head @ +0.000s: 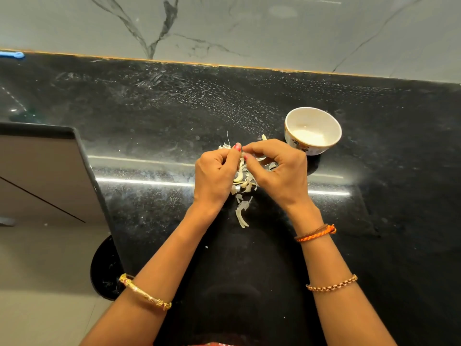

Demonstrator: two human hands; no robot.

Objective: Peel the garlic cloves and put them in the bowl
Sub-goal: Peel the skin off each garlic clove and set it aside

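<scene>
Clove (pixel 241 154): pinched between the fingertips of both hands, held just above the black counter (pixel 149 126); mostly hidden by the fingers, only a pale sliver showing.
Clove long axis: cannot tell; too little of it in view.
Left hand (pixel 215 171): fingers curled, thumb and forefinger closed on the left side of the clove.
Right hand (pixel 277 168): fingers curled, thumb and forefinger closed on the right side of the clove, nails meeting those of the left hand.
Grip width: nearly none; fingertips of the two hands touching across the clove.
Peels (pixel 243 186): loose pale scraps lying on the counter directly below and nearer than the hands, a few more just beyond the fingertips.
Bowl (pixel 289 121): cream, patterned outside, standing on the counter to the right of the hands and a little farther away; near the right hand but not touching it.
Bowl contents: pale floor in view; whether cloves lie inside cannot be told.
Nearer hand to bowl: the right.
Step in hand: likely stripping skin from this clove.
Coming move: probably a short carry rightward and away into the bowl, best done by the right hand once the skin is off.
Risk: small slippery clove dropping among the peels.
</scene>
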